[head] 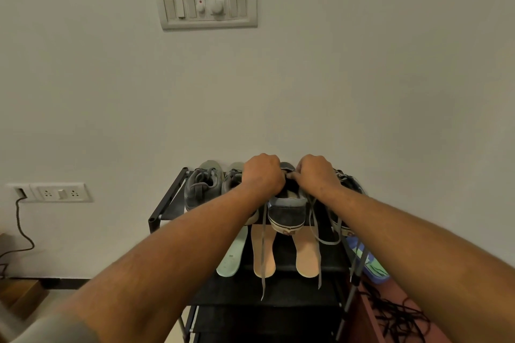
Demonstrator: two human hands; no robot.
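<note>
A dark blue sneaker [287, 211] with a white sole stands on the top shelf of a black shoe rack [164, 203], heel toward me. Its grey laces [262, 259] hang loose over the shelf's front edge. My left hand [263, 174] and my right hand [315, 172] are both over the sneaker's front, fingers curled at the lace area; what they pinch is hidden under the knuckles. Two tan insoles [263, 253] and a pale green insole [231, 256] lie on the shelf below.
A grey pair of sneakers [202, 185] stands left of the dark one, another dark shoe [348, 184] on the right. Black laces [398, 315] lie on the floor at right beside a blue-green item [370, 264]. A wall socket [60, 192] with a cable is at left.
</note>
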